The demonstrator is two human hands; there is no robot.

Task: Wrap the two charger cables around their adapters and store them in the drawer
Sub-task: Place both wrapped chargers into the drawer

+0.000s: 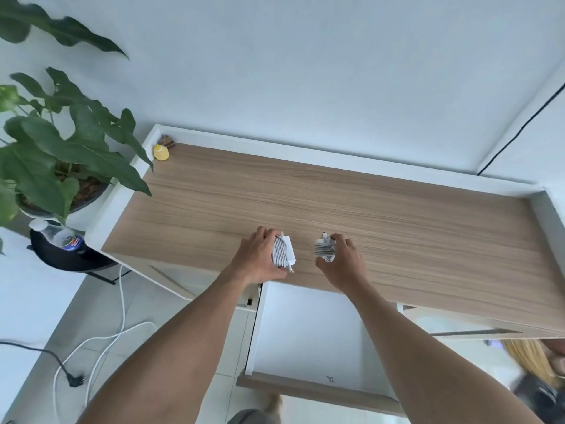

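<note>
Wooden top [397,215]: raised white rim [305,154] at back and sides; front edge open, broad surface free to the right.
Drawer [305,338]: pulled out below the front edge.
Larger adapter [289,252]: near the front edge, gripped by the left hand [256,255], fingers curled over its far end, thumb at the near end; white cable [278,254] wound neatly around it.
Smaller adapter [323,240]: just beside, apart, pinched by the right hand [341,264]; greyish cable [324,250] wound around it.
</note>
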